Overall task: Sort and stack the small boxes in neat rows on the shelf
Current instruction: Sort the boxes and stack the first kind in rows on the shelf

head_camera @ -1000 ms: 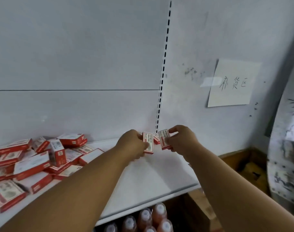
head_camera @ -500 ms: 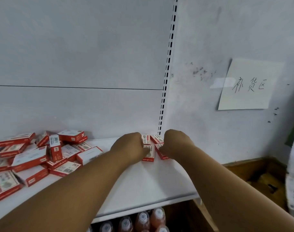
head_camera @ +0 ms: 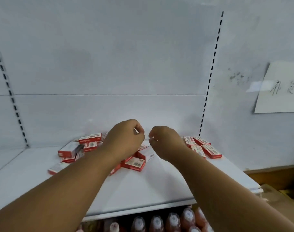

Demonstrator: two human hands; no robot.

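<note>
While four red-and-white boxes already lie flat in a tidy group at the right end of the white shelf, close to the slotted upright, most of the stock is a loose heap of boxes left of centre, lying at all angles, some propped on others. Both hands hang above the shelf between the two groups, nearer the heap. The left hand is over the heap's right edge, its fingers curled in with the fingertips drawn together; no box shows in it. The right hand is just beside it, fingers loosely curled, and it too appears to hold nothing, though the palms face away and a little motion blur leaves that short of certain.

The step in hand looks like the reach for more boxes, with the started row waiting at the right. The task is at an early stage: a few boxes placed, many unsorted.

The next move calls for lowering onto the nearest boxes at the heap's right edge, such as the one lying printed face up below the left wrist, and pinching one cleanly without dragging its neighbours. Each box then needs turning to match the laid ones and setting down flush beside them.

Bottles with pale caps stand on the level below.
</note>
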